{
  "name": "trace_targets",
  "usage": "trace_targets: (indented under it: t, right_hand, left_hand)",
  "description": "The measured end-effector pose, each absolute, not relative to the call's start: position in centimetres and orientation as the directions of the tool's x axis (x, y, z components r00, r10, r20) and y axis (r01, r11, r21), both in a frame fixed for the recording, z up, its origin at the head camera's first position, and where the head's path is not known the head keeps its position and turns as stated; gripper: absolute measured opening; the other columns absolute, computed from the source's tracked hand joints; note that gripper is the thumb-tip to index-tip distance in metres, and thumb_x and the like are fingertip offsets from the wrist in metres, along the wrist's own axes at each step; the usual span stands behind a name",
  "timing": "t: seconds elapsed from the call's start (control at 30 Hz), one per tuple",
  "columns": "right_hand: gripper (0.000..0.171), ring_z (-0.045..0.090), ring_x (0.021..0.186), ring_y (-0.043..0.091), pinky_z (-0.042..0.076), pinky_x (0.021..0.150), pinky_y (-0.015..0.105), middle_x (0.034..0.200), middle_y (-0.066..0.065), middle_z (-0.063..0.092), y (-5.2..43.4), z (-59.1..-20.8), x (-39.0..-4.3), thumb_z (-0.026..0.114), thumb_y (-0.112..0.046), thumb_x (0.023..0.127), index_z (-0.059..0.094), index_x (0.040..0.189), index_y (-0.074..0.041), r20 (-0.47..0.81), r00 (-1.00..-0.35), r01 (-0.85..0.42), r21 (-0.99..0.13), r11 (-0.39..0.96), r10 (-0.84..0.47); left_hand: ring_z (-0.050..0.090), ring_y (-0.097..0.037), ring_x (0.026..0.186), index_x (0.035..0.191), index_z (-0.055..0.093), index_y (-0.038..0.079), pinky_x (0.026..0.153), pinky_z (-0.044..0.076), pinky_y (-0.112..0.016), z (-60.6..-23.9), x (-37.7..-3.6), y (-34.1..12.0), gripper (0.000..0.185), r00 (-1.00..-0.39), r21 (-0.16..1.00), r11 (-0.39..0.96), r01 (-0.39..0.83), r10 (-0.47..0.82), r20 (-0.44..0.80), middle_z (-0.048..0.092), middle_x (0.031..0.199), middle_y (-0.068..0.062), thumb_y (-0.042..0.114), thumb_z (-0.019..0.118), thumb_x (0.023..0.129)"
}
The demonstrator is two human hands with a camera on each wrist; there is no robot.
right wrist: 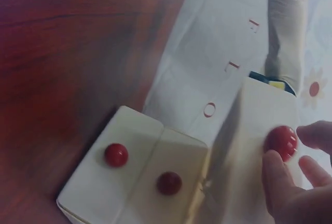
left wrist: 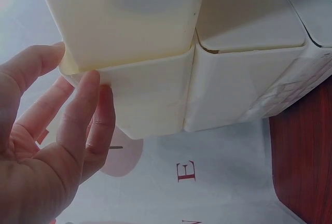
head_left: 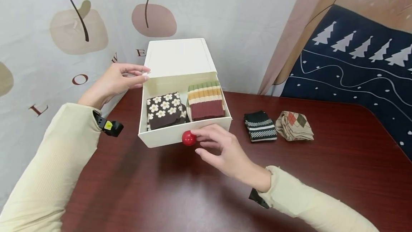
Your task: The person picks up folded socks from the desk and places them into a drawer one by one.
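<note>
A white drawer cabinet (head_left: 179, 56) stands on the table with its top drawer (head_left: 167, 137) pulled out. Inside lie folded black socks (head_left: 163, 108) with white daisies and folded striped socks (head_left: 205, 99) in green, yellow, cream and maroon. With fingertips and thumb, my left hand (head_left: 119, 80) touches the cabinet's left edge near the drawer opening; the left wrist view shows them at a corner (left wrist: 75, 68). At the drawer front, my right hand (head_left: 222, 149) has its index fingertip against the round red knob (head_left: 189, 138). In the head view its thumb stands apart from the knob, below it.
Right of the drawer, folded dark socks with white stripes (head_left: 260, 126) and beige argyle socks (head_left: 294, 126) lie on the dark red table (head_left: 289, 174). Lower drawers with red knobs (right wrist: 116, 155) appear in the right wrist view. A printed curtain (head_left: 244, 28) hangs behind.
</note>
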State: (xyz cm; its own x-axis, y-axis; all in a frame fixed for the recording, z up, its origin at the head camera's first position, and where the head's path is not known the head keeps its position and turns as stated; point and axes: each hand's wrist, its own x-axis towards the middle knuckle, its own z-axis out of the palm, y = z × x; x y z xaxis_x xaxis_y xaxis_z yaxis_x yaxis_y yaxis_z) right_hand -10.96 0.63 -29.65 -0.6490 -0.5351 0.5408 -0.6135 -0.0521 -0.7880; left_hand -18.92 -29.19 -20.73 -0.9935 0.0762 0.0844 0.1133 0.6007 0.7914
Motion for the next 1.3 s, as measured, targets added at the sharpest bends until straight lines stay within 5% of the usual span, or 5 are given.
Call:
trace_targets:
  t: [0.73, 1.3]
  right_hand:
    - [0.031, 0.056, 0.089, 0.023, 0.053, 0.073, 0.035, 0.098, 0.010, 0.051, -3.0, -32.9, -11.0, 0.070, 0.008, 0.070, 0.063, 0.100, 0.006, 0.622, -0.765, -0.585, -0.780, -0.223, -0.166]
    - [0.029, 0.057, 0.082, 0.023, 0.054, 0.071, 0.031, 0.092, 0.017, 0.051, -4.7, -30.4, -12.9, 0.070, 0.010, 0.069, 0.063, 0.097, 0.010, 0.582, -0.804, -0.560, -0.809, -0.177, -0.120]
  left_hand:
    - [0.060, -0.003, 0.078, 0.124, 0.050, 0.003, 0.078, 0.050, -0.019, -20.7, -19.2, -29.2, 0.045, -0.995, 0.789, 0.606, 0.098, 0.076, 0.065, 0.049, 0.106, -0.009, 0.026, 0.059, 0.086]
    - [0.059, -0.002, 0.080, 0.124, 0.050, 0.002, 0.075, 0.049, -0.016, -20.9, -18.9, -29.4, 0.047, -0.996, 0.815, 0.573, 0.084, 0.072, 0.053, 0.047, 0.105, -0.009, 0.027, 0.060, 0.085]
